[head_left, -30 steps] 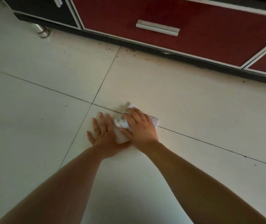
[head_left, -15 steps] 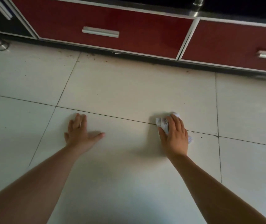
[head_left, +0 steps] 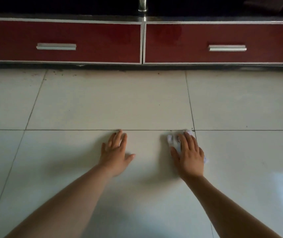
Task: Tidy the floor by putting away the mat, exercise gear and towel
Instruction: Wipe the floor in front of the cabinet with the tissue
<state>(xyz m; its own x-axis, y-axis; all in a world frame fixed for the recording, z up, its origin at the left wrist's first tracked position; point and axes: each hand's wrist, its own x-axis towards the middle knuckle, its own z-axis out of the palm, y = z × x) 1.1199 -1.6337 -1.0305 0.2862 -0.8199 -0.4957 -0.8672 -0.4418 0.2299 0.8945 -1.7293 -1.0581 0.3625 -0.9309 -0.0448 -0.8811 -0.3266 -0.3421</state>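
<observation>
A small crumpled white cloth (head_left: pixel 173 141) lies on the pale tiled floor (head_left: pixel 103 103), near a crossing of tile joints. My right hand (head_left: pixel 189 155) lies flat on top of it with straight fingers, pressing it down; bits of the cloth stick out at the fingertips and at the hand's right side. My left hand (head_left: pixel 115 154) rests flat on the bare tile to the left, fingers straight and thumb spread, a short gap away from the cloth. No mat or exercise gear is in view.
A low cabinet with two dark red drawers (head_left: pixel 65 40) (head_left: pixel 223 42) and metal handles runs along the far edge of the floor. A metal post (head_left: pixel 142 5) stands above the drawers' seam. Dark specks lie along the cabinet's base.
My right hand has slid the cloth to the right, away from my left hand, which has let go of it and stays flat on the tile. The view has turned to face the cabinet squarely.
</observation>
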